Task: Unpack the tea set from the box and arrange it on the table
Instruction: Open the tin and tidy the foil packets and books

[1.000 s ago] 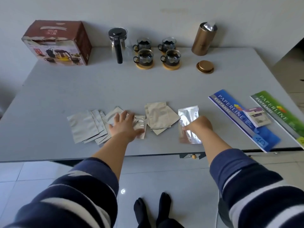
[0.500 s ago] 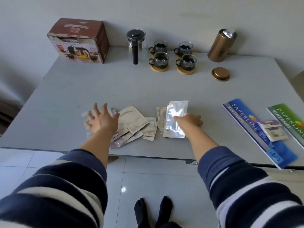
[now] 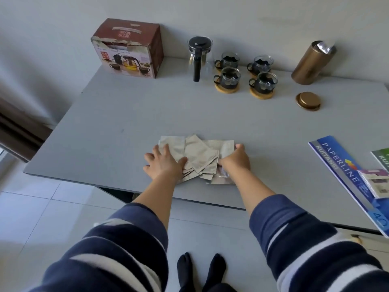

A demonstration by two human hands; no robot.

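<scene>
Several silver foil packets (image 3: pixel 200 157) lie bunched in one overlapping pile near the table's front edge. My left hand (image 3: pixel 164 163) rests palm down on the pile's left side, fingers spread. My right hand (image 3: pixel 235 160) cups the pile's right edge with its fingers curled onto the packets. At the back stand the brown tea set box (image 3: pixel 126 47), a glass teapot (image 3: pixel 199 55) with a black lid and handle, and several glass cups (image 3: pixel 228 79) in black holders, the front two on wooden coasters.
A gold canister (image 3: pixel 311 62) stands open at the back right with foil showing at its top; its gold lid (image 3: pixel 308 101) lies in front of it. A blue receipt book (image 3: pixel 341 171), a green one (image 3: pixel 381 159) and a small packet (image 3: pixel 376 182) lie at the right edge.
Both hands have swept inward, gathering the spread-out packets into one pile. The shiny packet from the right hand is now in the pile. The view has shifted left.
</scene>
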